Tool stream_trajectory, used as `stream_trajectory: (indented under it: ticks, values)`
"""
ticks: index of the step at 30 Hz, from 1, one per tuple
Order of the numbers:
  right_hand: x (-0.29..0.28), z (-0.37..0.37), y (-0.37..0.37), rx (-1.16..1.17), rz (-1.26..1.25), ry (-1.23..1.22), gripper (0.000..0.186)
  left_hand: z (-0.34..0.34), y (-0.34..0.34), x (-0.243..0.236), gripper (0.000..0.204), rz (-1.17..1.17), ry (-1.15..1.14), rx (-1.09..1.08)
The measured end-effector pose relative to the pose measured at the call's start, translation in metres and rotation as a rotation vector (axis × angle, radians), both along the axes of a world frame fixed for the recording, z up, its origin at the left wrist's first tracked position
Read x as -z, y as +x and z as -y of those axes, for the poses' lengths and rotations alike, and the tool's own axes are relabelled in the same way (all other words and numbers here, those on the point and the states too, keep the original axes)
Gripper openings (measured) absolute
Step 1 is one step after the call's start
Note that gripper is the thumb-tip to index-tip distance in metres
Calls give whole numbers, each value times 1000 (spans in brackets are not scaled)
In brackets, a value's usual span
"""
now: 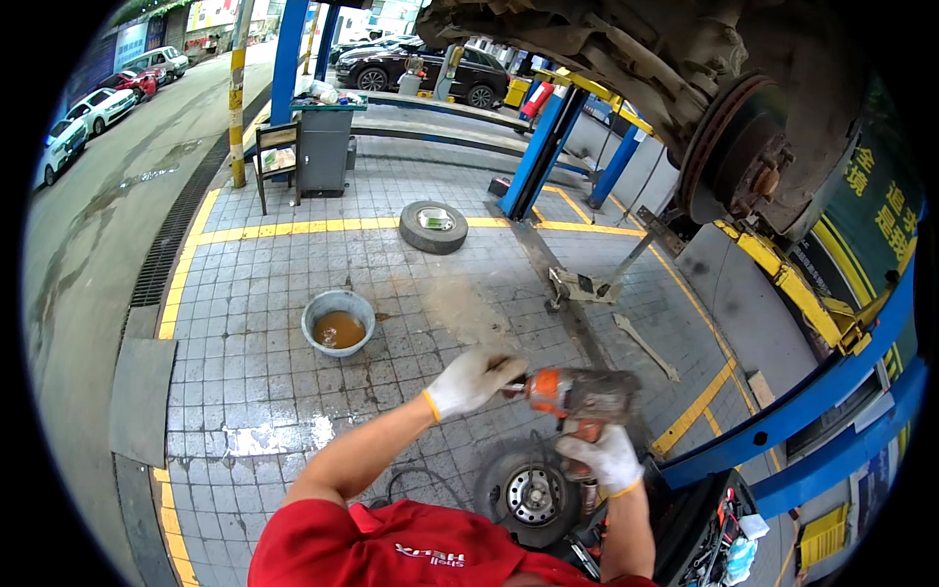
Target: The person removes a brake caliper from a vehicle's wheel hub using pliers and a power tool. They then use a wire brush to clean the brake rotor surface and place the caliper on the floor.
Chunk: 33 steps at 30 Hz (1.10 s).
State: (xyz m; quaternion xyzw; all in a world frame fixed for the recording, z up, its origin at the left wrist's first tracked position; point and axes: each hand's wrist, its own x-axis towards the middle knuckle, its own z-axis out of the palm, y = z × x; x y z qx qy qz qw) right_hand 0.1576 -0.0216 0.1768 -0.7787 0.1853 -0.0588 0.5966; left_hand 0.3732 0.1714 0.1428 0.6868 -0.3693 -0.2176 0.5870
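The right hand (pixel 602 458), in a white glove, grips the handle of an orange and dark power tool (pixel 592 394); the left hand (pixel 469 384), likewise gloved, closes its fingers at the tool's nose, which points left. Below lies a wheel (pixel 533 494) with a silver-coloured rim. Farther out on the tiled floor (pixel 264 279) stand a grey basin (pixel 337 302) of brown liquid (pixel 338 333) and, beyond it, a flat-lying tyre (pixel 433 240). At upper right, a rusty brake disc (pixel 724 147) hangs on a raised vehicle (pixel 587 49), near a yellow-and-blue lift arm (pixel 782 277).
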Motion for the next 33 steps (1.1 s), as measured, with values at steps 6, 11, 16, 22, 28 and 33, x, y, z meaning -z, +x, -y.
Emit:
stream_trajectory:
  ticks: [6,11,16,22,28,33]
  values:
    - [119,-12,7,-138,-289,57,31,-36,-36,172,56,-707,151,-158]
    - [137,-35,11,-329,-524,-247,54,-56,-57,280,69,-778,443,-186]
    - [144,-55,13,-322,-624,-438,73,-80,-56,273,55,-916,340,-347]
    - [162,-53,28,-529,-618,-667,74,-80,-46,280,52,-1141,207,-378]
    - [168,-45,6,-402,-244,-704,52,-118,-20,328,44,-1353,-9,-480]
    - [163,-32,-7,-578,319,-1177,38,-146,-4,323,50,-1289,-323,-471]
